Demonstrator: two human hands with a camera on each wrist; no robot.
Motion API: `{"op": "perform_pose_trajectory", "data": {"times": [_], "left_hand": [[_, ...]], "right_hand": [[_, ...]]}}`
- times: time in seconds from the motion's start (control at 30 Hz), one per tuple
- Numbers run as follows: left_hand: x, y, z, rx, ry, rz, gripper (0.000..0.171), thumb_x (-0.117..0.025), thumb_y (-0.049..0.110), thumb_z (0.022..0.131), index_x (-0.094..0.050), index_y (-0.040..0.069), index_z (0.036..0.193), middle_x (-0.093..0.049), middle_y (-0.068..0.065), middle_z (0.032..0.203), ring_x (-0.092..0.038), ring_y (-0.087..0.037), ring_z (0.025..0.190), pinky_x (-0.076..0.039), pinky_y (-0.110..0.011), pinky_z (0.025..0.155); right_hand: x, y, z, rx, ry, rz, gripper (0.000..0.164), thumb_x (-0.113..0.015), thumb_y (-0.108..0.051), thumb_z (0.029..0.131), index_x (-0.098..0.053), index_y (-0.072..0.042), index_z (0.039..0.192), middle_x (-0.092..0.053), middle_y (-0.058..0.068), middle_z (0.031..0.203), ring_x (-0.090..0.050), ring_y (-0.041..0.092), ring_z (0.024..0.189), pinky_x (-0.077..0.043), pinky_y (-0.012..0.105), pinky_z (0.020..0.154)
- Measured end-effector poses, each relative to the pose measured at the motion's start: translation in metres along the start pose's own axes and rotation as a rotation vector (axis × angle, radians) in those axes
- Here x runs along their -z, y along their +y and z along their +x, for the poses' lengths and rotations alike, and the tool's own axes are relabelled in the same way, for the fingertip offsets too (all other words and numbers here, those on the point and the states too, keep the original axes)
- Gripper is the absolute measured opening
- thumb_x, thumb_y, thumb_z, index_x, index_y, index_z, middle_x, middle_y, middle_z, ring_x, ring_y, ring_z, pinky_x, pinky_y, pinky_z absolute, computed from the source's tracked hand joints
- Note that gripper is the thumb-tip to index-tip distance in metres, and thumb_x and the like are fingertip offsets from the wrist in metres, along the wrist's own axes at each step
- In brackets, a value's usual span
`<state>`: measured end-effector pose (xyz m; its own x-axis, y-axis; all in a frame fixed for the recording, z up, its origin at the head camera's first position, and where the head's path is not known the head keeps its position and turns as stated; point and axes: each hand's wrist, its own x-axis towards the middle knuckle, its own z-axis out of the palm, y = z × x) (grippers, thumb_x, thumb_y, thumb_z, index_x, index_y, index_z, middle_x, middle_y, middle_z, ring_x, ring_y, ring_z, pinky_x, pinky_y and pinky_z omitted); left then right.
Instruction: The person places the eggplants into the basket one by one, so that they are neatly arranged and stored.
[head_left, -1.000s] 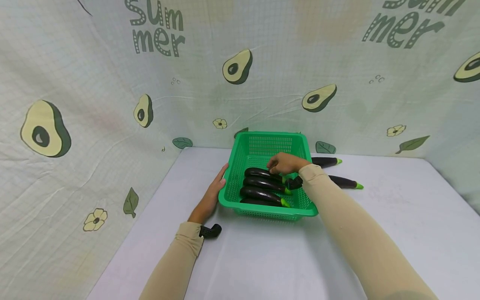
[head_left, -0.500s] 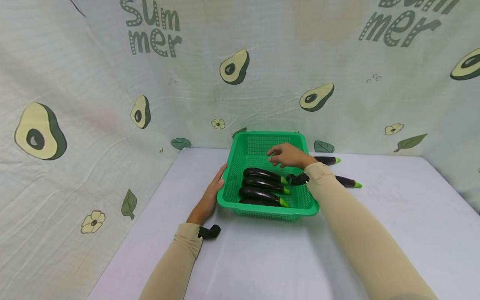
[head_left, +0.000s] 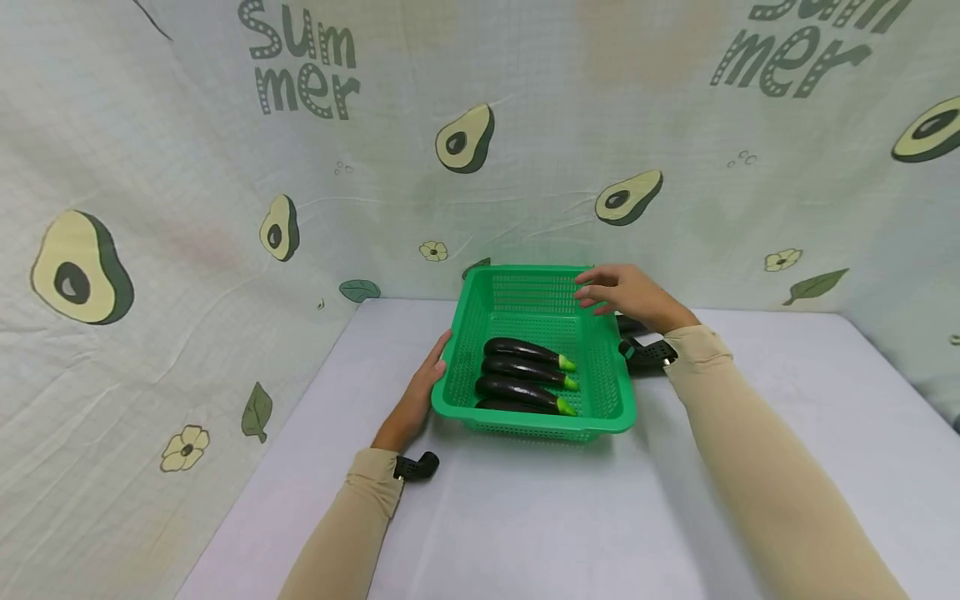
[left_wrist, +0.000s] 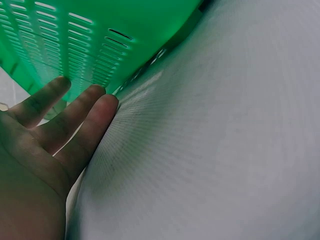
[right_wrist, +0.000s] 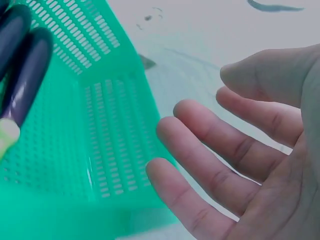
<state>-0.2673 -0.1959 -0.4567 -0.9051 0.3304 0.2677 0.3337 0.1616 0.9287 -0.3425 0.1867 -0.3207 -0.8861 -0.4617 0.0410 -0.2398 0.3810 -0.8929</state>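
Note:
A green plastic basket [head_left: 615,367] stands on the table with several dark purple eggplants [head_left: 521,349] lying side by side in it, green stem ends to the right. My left hand [head_left: 416,392] rests against the basket's left side. In the left wrist view its extended fingers [left_wrist: 75,120] touch the slotted wall. Over the basket's back right corner hovers my right hand [head_left: 628,296], fingers loosely spread with nothing between them. Two more eggplants lie right of the basket; the farther one [head_left: 628,326] is partly covered by my right hand and wrist, the nearer one mostly hidden behind the wrist camera.
A white cloth covers the table [head_left: 510,517]. Behind it hangs a curtain [head_left: 540,208] printed with avocados, leaves and lettering. Black cameras are strapped to both wrists, the left wrist camera [head_left: 417,467] sitting low beside the basket's front corner.
My right hand has let go of the rearmost eggplant in the basket, risen and moved right to the basket's right rim. The left hand stays against the basket.

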Motion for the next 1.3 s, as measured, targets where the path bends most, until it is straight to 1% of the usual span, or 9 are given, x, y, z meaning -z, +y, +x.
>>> {"op": "perform_pose_trajectory", "data": {"times": [0.17,0.37,0.6,0.73,0.97,1.07,1.17,1.23,1.3], "left_hand": [[0.000,-0.002,-0.001,0.004,0.015,0.007,0.053,-0.028,0.039,0.109,-0.019,0.035,0.161,-0.017,0.009,0.165,-0.012,-0.015,0.150,-0.008,-0.053,0.118],[0.000,0.001,-0.001,-0.004,-0.007,-0.003,0.054,-0.028,0.038,0.109,-0.017,0.033,0.162,-0.014,0.007,0.166,-0.009,-0.016,0.150,-0.006,-0.055,0.118],[0.000,0.001,-0.001,-0.003,0.007,0.008,0.055,-0.028,0.041,0.108,-0.018,0.034,0.161,-0.015,0.009,0.165,-0.011,-0.015,0.150,-0.008,-0.055,0.118],[-0.001,0.002,-0.001,-0.003,0.011,0.011,0.055,-0.028,0.040,0.108,-0.018,0.033,0.162,-0.015,0.008,0.165,-0.010,-0.016,0.151,-0.008,-0.055,0.118],[-0.001,0.000,-0.001,0.000,-0.001,0.004,0.053,-0.028,0.040,0.109,-0.018,0.036,0.161,-0.015,0.010,0.165,-0.010,-0.014,0.151,-0.008,-0.053,0.119],[0.000,0.000,0.000,0.001,-0.007,0.002,0.053,-0.026,0.036,0.110,-0.016,0.032,0.162,-0.013,0.008,0.166,-0.009,-0.015,0.151,-0.007,-0.053,0.119],[0.001,0.002,0.001,0.011,-0.014,0.007,0.053,-0.023,0.032,0.110,-0.013,0.028,0.162,-0.011,0.004,0.167,-0.007,-0.017,0.151,-0.006,-0.053,0.119],[0.001,0.006,0.001,0.017,-0.021,0.007,0.054,-0.023,0.029,0.110,-0.012,0.024,0.163,-0.009,0.002,0.167,-0.006,-0.019,0.152,-0.006,-0.053,0.119],[0.001,0.015,-0.002,0.022,-0.029,0.005,0.055,-0.024,0.026,0.110,-0.011,0.019,0.163,-0.009,-0.001,0.167,-0.005,-0.021,0.152,-0.006,-0.053,0.119]], "right_hand": [[0.012,0.007,-0.014,0.015,0.054,0.028,0.039,-0.055,-0.023,0.105,-0.054,-0.002,0.139,-0.060,0.024,0.131,-0.062,0.037,0.117,-0.051,0.049,0.095],[0.022,0.016,-0.027,0.010,0.108,0.038,0.044,-0.056,-0.026,0.105,-0.052,-0.001,0.140,-0.060,0.025,0.131,-0.062,0.033,0.117,-0.053,0.043,0.093],[0.023,0.029,-0.038,-0.045,0.163,0.048,0.044,-0.058,-0.028,0.104,-0.054,-0.001,0.138,-0.062,0.021,0.129,-0.062,0.034,0.116,-0.049,0.051,0.098],[0.024,0.037,-0.044,-0.059,0.181,0.048,0.042,-0.058,-0.028,0.104,-0.054,-0.003,0.137,-0.063,0.019,0.129,-0.062,0.031,0.115,-0.049,0.048,0.098],[0.029,0.054,-0.056,-0.056,0.208,0.061,0.045,-0.057,-0.030,0.104,-0.053,0.000,0.138,-0.064,0.016,0.127,-0.064,0.030,0.114,-0.053,0.041,0.093],[0.031,0.061,-0.062,-0.054,0.222,0.073,0.044,-0.057,-0.028,0.104,-0.052,0.000,0.138,-0.063,0.018,0.126,-0.065,0.027,0.112,-0.054,0.038,0.091],[0.033,0.066,-0.066,-0.054,0.225,0.070,0.044,-0.056,-0.027,0.105,-0.051,0.001,0.138,-0.062,0.020,0.127,-0.066,0.022,0.109,-0.053,0.041,0.092],[0.034,0.069,-0.068,-0.056,0.221,0.066,0.045,-0.056,-0.027,0.105,-0.051,0.002,0.139,-0.062,0.020,0.127,-0.067,0.017,0.106,-0.053,0.041,0.093],[0.035,0.072,-0.069,-0.057,0.216,0.061,0.046,-0.055,-0.027,0.105,-0.049,0.003,0.140,-0.062,0.020,0.127,-0.067,0.013,0.103,-0.053,0.042,0.093]]}}
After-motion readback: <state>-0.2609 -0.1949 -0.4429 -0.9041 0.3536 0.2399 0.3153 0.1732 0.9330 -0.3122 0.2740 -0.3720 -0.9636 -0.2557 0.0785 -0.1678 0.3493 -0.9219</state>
